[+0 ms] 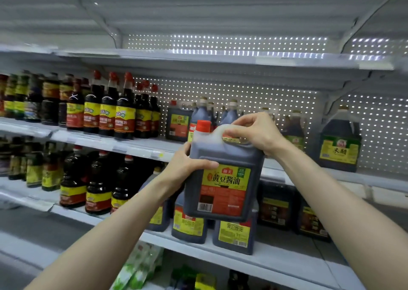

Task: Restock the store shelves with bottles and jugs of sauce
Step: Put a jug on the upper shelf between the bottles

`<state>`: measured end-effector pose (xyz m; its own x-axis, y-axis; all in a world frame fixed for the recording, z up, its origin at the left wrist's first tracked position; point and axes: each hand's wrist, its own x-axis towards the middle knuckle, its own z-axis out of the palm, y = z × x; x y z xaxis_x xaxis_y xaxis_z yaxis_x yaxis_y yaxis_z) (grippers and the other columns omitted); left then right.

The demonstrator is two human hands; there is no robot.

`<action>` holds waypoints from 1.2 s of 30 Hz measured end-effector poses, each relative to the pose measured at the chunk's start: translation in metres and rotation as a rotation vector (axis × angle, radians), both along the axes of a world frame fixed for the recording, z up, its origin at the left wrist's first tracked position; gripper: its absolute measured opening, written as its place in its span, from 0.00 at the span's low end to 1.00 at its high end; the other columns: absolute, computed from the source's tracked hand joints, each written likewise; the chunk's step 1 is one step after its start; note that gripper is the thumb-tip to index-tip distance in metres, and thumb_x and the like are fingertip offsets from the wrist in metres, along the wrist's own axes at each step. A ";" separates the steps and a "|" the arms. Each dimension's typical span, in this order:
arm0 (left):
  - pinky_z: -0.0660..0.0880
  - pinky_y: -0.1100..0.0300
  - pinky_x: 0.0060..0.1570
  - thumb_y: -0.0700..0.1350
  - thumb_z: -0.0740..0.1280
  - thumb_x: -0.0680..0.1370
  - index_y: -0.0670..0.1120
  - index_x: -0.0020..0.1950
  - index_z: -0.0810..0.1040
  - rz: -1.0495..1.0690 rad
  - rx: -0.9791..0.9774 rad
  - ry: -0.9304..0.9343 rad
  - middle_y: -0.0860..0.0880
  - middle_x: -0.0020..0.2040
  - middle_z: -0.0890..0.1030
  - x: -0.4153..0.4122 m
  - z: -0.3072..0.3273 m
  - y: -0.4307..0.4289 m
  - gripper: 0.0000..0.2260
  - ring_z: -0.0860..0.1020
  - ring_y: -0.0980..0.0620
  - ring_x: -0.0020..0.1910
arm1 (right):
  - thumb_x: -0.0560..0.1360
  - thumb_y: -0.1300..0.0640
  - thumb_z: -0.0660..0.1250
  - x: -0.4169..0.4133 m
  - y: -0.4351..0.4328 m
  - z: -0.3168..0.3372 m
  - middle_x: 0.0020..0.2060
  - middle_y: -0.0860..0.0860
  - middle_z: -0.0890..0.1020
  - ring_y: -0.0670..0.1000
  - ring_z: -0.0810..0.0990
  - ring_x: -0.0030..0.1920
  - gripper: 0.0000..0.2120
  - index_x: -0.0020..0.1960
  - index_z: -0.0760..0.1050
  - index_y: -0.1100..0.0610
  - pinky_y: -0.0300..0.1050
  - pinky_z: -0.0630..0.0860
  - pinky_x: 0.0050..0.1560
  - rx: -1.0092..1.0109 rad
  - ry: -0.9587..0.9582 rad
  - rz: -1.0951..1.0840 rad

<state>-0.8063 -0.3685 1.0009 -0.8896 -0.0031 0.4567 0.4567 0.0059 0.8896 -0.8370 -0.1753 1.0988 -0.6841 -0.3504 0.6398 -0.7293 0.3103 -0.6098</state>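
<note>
Jug: soy sauce jug (223, 192) held in the air before the middle shelf (136, 144)
Right hand (254, 133): fingers curled round the top handle
Left hand (185, 168): grips the jug's left side, thumb across the front
Handling: likely heavy, rigid, smooth; keep 2 hands on it
Room: gap left of the vinegar jug (340, 144); mind the shelf lip

Dark red-capped sauce jug (223, 177), upright, midair

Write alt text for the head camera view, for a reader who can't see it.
A left hand grips the side and a right hand the top handle of a red-capped sauce jug, held before store shelves stocked with dark bottles and jugs.
</note>
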 end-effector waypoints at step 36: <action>0.79 0.62 0.42 0.34 0.76 0.68 0.53 0.71 0.68 -0.057 -0.058 0.188 0.50 0.56 0.82 -0.191 0.093 -0.294 0.35 0.82 0.56 0.50 | 0.68 0.52 0.77 -0.177 -0.301 0.096 0.37 0.43 0.83 0.42 0.79 0.42 0.05 0.39 0.82 0.49 0.39 0.71 0.42 -0.033 0.167 -0.203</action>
